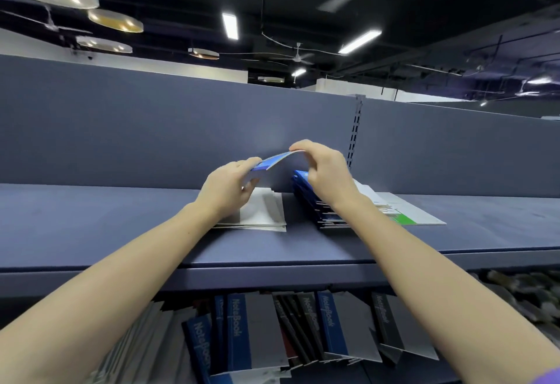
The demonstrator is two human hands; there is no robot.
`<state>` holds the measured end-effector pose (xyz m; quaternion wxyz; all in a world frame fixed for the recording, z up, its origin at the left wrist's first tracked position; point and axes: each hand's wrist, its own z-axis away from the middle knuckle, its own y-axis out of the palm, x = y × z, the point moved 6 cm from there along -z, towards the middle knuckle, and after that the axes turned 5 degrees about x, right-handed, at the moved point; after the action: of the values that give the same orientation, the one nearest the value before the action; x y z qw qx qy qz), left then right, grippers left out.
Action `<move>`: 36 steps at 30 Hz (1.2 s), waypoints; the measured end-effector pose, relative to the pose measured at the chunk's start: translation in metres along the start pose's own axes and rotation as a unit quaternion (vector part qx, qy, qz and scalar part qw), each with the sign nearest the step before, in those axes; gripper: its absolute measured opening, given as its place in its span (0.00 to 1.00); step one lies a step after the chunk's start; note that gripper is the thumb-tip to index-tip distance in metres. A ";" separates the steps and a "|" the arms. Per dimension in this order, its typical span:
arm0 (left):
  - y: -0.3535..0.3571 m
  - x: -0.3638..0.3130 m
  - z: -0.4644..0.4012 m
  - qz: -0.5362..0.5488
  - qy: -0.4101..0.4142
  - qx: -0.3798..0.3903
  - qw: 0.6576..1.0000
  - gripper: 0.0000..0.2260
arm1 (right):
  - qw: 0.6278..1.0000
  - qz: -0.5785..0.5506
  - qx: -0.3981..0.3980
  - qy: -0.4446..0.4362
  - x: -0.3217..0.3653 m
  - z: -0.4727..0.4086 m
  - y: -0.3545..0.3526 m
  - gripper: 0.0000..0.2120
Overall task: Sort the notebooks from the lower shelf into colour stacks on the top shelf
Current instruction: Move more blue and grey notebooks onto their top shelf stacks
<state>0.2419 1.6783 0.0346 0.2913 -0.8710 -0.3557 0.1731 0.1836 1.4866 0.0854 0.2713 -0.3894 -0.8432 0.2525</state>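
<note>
- Notebooks (254,332) are leaning in a row on the lower shelf (378,379), blue and dark spines facing out; the top shelf's edge and both forearms are cutting off their tops, and the far-right ones are blurring out.
- On the top shelf (91,226), a pale stack (263,214) is lying left, a blue stack (306,195) in the middle, a white-and-green one (406,210) right, each partly hidden by the wrists.
- The left hand (227,189) is pinching a blue notebook's (272,160) left end, fingers curled round it.
- The right hand (321,168) is pinching its right end, held above the stacks; its cover is hard to read.
</note>
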 end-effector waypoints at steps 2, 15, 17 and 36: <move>0.006 0.003 0.001 0.030 -0.005 0.028 0.999 0.18 | 0.999 0.012 -0.039 -0.022 -0.010 0.003 -0.017 0.24; 0.022 -0.013 -0.004 -0.004 0.035 0.088 0.996 0.17 | 0.975 0.036 0.125 0.182 -0.096 0.072 -0.043 0.16; 0.022 -0.013 -0.004 -0.014 0.036 0.088 0.995 0.16 | 0.969 0.000 0.136 0.207 -0.097 0.075 -0.044 0.18; 0.043 -0.077 -0.016 0.111 -0.093 0.181 0.973 0.15 | 0.940 -0.105 0.106 0.308 -0.136 0.065 -0.053 0.10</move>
<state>0.2196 1.5919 0.0275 0.3889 -0.8178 -0.2451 0.3463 0.1886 1.3352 0.0366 0.5823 -0.3262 -0.7229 0.1787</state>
